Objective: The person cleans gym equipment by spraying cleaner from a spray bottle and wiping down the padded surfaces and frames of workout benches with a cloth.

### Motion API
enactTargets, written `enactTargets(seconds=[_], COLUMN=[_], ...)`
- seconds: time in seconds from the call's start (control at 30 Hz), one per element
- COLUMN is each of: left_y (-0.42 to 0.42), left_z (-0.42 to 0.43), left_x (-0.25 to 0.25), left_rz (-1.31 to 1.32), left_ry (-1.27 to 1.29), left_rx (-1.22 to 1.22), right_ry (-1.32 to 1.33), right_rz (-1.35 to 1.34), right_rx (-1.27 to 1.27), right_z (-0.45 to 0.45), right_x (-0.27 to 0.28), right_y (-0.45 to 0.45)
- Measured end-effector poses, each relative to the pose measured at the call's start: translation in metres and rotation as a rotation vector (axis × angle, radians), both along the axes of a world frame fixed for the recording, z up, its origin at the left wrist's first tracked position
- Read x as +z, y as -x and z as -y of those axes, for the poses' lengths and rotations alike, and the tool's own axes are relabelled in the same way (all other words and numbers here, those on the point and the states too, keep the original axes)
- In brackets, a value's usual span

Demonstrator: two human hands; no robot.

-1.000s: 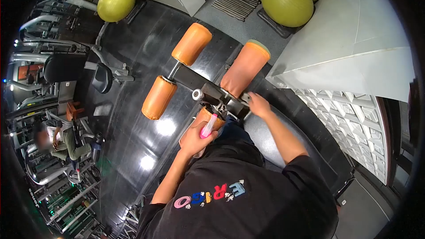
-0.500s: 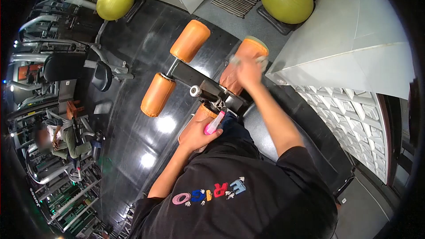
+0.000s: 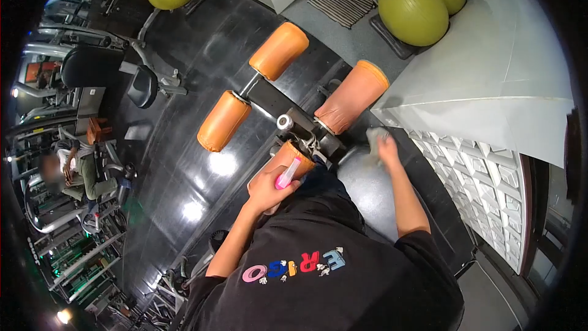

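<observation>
My left hand (image 3: 269, 191) is closed around a pink and whitish bottle (image 3: 288, 173), most of which its fingers hide. It rests by the near orange roller pad (image 3: 274, 164). A greyish cloth (image 3: 372, 147) hangs crumpled from my right hand (image 3: 387, 151), whose fingers grip it above the dark padded bench (image 3: 366, 187). Up and left of that hand is another orange roller pad (image 3: 353, 97), wrinkled at its lower end; hand and pad are apart. Two more orange pads, an upper one (image 3: 279, 51) and a lower one (image 3: 224, 121), sit on a metal bar.
A metal post end (image 3: 285, 122) stands between the pads. Green exercise balls (image 3: 413, 12) and a striped mat (image 3: 342, 1) lie at the back. A white textured panel (image 3: 468, 190) borders the right. Gym machines and a seated person (image 3: 82, 168) are at left.
My right hand has come off the right orange pad with the cloth, moving right and toward me over the bench. My left hand still holds the bottle. The view has shifted slightly.
</observation>
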State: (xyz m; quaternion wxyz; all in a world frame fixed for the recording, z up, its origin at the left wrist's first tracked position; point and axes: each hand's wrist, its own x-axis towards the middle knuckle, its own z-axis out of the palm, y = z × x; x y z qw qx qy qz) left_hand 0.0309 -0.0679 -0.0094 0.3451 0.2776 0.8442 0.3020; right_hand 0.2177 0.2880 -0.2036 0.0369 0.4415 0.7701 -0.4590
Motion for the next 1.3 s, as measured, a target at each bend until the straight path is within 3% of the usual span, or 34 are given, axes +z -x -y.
enactTargets(seconds=[0.1,0.13,0.17,0.23,0.3,0.37,0.4,0.43,0.47,0.5,0.53,0.63,0.67,0.7,0.8,0.9,0.97,1.0,1.07,1.2,1.23,1.3], left_y=[0.004,0.005,0.005,0.004,0.003,0.001,0.001,-0.001,-0.003,-0.004,-0.005,-0.003,-0.003,-0.002,0.003,0.007,0.012,0.014,0.019,0.031,0.034,0.045], left_z=[-0.014,-0.020,-0.024,-0.028,-0.027,-0.025,-0.020,-0.012,-0.005,0.005,0.013,0.027,0.031,0.035,0.042,0.043,0.043,0.042,0.043,0.060,0.067,0.087], left_x=[0.012,0.020,0.024,0.022,0.023,0.026,0.025,0.019,0.011,0.004,0.001,0.006,0.009,0.011,0.011,0.009,0.006,0.006,0.009,0.006,0.010,0.015], left_rz=[0.112,0.107,0.101,0.102,0.101,0.074,0.070,0.026,-0.017,0.002,0.008,0.104,0.106,0.147,0.204,0.220,0.150,0.139,0.174,0.175,0.159,0.154], left_ry=[0.055,0.049,0.043,0.020,0.000,0.013,0.013,0.004,-0.007,-0.012,-0.012,-0.095,-0.093,-0.105,-0.096,-0.083,-0.118,-0.121,-0.114,-0.202,-0.279,-0.273], left_rx=[-0.039,-0.068,-0.095,-0.095,-0.090,-0.084,-0.090,-0.077,-0.059,-0.004,0.009,0.142,0.151,0.170,0.178,0.127,0.063,0.070,0.049,-0.035,-0.028,-0.059], right_ry=[-0.104,-0.238,-0.346,-0.539,-0.738,-0.598,-0.875,-0.598,-0.586,-0.521,-0.369,-0.063,0.061,0.059,0.038,0.011,0.038,0.034,0.192,0.208,-0.084,-0.139], right_rz=[-0.292,-0.337,-0.373,-0.406,-0.050,0.210,0.179,0.225,0.031,0.081,-0.280,-0.115,0.073,0.104,0.234,0.245,0.040,0.031,-0.291,-0.523,-0.562,-0.572], right_rx=[-0.232,-0.213,-0.218,-0.071,0.056,0.357,0.480,0.530,0.613,0.686,0.558,0.460,0.532,0.668,0.675,0.454,0.218,0.227,0.037,0.128,0.226,0.317], right_z=[-0.028,-0.051,-0.047,-0.069,-0.058,-0.038,-0.008,0.027,0.055,0.086,0.104,0.109,0.100,0.089,0.076,0.072,0.074,0.078,0.098,0.146,0.160,0.186], right_x=[0.073,0.061,0.110,0.119,0.135,0.091,0.070,0.097,0.093,0.109,0.097,0.042,0.027,-0.003,0.019,0.047,0.050,0.055,0.076,0.155,0.161,0.185], right_y=[0.072,0.093,0.123,0.168,0.203,0.222,0.216,0.209,0.191,0.172,0.143,0.068,0.040,0.002,-0.047,-0.051,-0.037,-0.025,0.007,0.056,0.060,0.073])
